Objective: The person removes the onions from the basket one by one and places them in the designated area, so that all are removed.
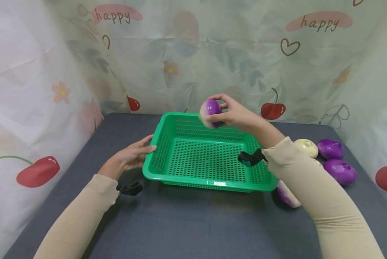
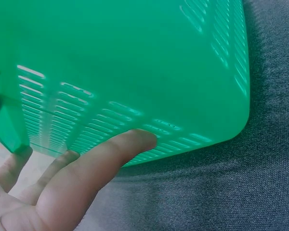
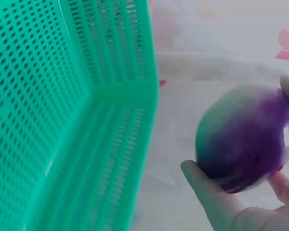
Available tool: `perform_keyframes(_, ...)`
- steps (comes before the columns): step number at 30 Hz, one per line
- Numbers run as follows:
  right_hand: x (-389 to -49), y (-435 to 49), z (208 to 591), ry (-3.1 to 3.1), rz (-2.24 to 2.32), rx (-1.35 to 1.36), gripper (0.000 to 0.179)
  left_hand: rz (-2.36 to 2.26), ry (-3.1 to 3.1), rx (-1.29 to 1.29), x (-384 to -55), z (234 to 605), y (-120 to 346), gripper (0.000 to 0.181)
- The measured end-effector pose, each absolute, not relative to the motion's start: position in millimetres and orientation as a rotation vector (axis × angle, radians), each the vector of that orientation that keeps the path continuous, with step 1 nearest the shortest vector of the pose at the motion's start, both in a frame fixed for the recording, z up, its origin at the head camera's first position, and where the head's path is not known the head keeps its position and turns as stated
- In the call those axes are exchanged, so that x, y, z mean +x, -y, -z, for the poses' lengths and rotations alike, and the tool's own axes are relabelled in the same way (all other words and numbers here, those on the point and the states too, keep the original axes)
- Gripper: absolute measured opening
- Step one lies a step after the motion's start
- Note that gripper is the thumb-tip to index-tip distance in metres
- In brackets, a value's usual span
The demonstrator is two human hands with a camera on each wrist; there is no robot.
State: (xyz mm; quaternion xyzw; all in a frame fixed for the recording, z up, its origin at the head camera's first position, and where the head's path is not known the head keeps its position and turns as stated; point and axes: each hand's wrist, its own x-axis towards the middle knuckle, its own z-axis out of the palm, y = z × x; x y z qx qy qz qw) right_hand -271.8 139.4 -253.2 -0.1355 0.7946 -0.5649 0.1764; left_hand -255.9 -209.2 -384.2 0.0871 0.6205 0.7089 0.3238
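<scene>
In the head view, a purple-and-white turnip [image 1: 210,113] is held between the thumb and fingers of my right hand [image 1: 233,113], above the far rim of a green plastic basket [image 1: 209,179]. The right wrist view shows this turnip [image 3: 245,137] beside the basket wall [image 3: 149,96], glossy and rounded. My left hand [image 1: 130,156] is at the basket's left side, its thumb at the rim. Seen from the left wrist, the fingers are extended against the slotted green wall [image 2: 159,86]. The basket's perforated floor has nothing on it.
Several purple and cream turnips [image 1: 340,172] lie on the right of the dark grey table [image 1: 193,223], partly behind my right sleeve. One purple-and-white turnip [image 1: 287,194] sits by the basket's front right corner. A printed curtain [image 1: 206,64] hangs behind the table and at both sides.
</scene>
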Motion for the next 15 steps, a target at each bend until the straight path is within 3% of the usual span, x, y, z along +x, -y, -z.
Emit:
perform_keyframes(8, -237, -209, 222, -2.466, 1.681, -0.395, 0.062, -1.871, -1.588, 0.236, -253, 380, 208, 0.072)
perform_keyframes(15, -212, -271, 224, -2.337, 2.086, -0.489, 0.061, -1.872, -1.582, 0.241, -252, 380, 209, 0.073)
